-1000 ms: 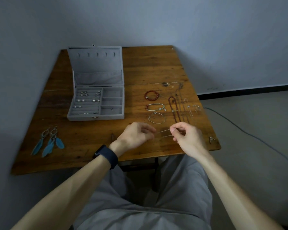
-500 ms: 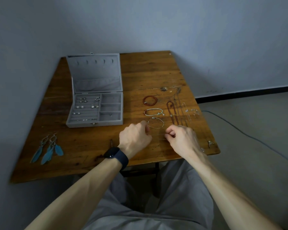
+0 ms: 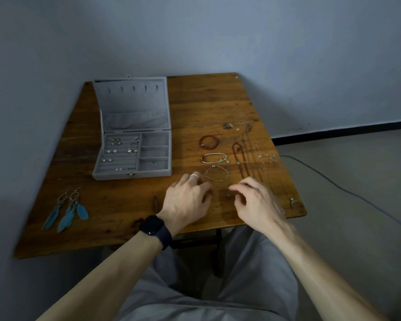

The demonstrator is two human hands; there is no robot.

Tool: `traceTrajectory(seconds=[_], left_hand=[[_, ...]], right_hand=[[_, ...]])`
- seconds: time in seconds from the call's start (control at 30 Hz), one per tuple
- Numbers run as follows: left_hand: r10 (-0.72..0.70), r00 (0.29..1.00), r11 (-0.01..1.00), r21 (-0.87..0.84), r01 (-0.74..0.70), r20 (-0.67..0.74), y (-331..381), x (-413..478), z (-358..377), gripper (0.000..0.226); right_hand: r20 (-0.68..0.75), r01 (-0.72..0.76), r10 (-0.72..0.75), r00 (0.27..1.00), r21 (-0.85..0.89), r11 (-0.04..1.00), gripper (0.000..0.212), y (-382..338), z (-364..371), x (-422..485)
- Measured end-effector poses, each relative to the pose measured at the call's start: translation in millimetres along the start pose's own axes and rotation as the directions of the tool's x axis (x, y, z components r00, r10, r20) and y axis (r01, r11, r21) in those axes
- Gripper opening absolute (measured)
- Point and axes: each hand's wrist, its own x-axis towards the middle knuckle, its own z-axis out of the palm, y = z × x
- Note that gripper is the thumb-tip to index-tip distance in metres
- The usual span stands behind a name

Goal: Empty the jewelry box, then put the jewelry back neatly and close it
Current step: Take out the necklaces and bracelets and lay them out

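Observation:
The grey jewelry box (image 3: 132, 174) stands open at the table's back left, lid upright, with several small earrings in its left trays. My left hand (image 3: 186, 202), with a ring and a black watch, and my right hand (image 3: 256, 202) hover low over the table's front, fingers loosely apart. Between them a faint thin chain (image 3: 228, 195) lies on the wood. Just beyond my hands lie a thin silver bracelet (image 3: 216, 173), a white bracelet (image 3: 214, 158) and a red bead bracelet (image 3: 208, 142). Several necklaces (image 3: 247, 158) lie stretched out to the right.
A pair of blue feather earrings (image 3: 66, 209) lies at the front left of the wooden table (image 3: 208, 100). A small metal piece (image 3: 293, 201) sits near the right front corner. The table stands in a wall corner. A cable (image 3: 333, 181) runs over the floor at right.
Both hands held a thin chain stretched between them above the table. They have lowered to the tabletop and their fingers have loosened off the chain.

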Motion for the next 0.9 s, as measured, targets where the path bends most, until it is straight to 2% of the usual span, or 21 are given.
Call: traceTrajectory(seconds=[0.1, 0.23, 0.7, 0.9], left_hand=[[0.077, 0.997, 0.996, 0.05, -0.078, 0.005, -3.1, -4.8, 3.8, 0.033], [0.101, 0.995, 0.994, 0.051, -0.101, -0.001, -7.0, -8.5, 3.7, 0.033], [-0.013, 0.999, 1.0, 0.022, 0.014, -0.044, 1.6, -2.4, 8.5, 0.039], [0.015, 0.999, 1.0, 0.014, -0.015, -0.034, 0.1, -1.5, 9.5, 0.034]], right_hand=[[0.058, 0.063, -0.06, 0.997, -0.054, 0.997, 0.034, 0.0, 2.0, -3.8], [0.039, 0.053, -0.05, 0.998, -0.068, 0.996, 0.024, -0.9, 5.8, -7.0], [-0.08, -0.039, 0.025, 0.996, -0.18, 0.983, 0.022, -5.0, 7.9, 0.5], [-0.084, -0.054, 0.04, 0.996, -0.17, 0.984, 0.02, -5.6, 7.6, -1.2]])
